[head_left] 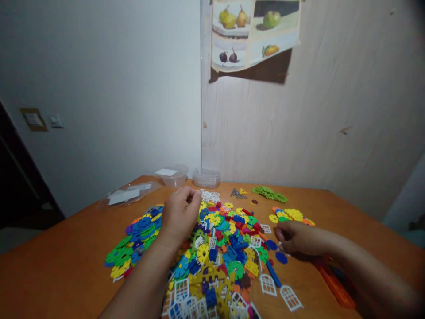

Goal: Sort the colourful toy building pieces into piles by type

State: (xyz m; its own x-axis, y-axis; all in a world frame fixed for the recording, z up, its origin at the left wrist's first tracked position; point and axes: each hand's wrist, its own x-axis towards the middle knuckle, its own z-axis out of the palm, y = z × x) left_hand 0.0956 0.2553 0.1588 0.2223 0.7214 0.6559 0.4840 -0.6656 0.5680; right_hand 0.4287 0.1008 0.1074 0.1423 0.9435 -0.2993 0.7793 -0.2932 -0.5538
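Pale wall (pixel 99 88) behind, fruit pictures (pixel 272 20) hung on the wood-look panel (pixel 318 97), orange-brown table (pixel 66 248) below. From my end I saw a big mixed pile of plastic pieces (pixel 203 254) in the middle of the table, between the forearms. The left hand (pixel 181 215) was over its far side, fingers curled in, near the white pieces (pixel 211 196); I couldn't tell if it gripped anything. The right hand (pixel 294 239) was low at the right edge, fingertips drawn together, beside a blue disc (pixel 281 257). Something pale showed at the tips, but I couldn't tell if it was held.

Sorted-looking bits lay further back: green stack (pixel 268 194), grey pieces (pixel 238 193), yellow discs (pixel 294 215). Clear tubs (pixel 206 178) stood behind.

Risks, as I judged them: the left forearm crossed the pile low, so a sleeve-less drag could have knocked loose discs over. The right forearm passed above an orange part (pixel 337 285) and could have nudged it. Thin white window frames (pixel 267 285) looked tangle-prone; pulling one might have dragged its neighbours.
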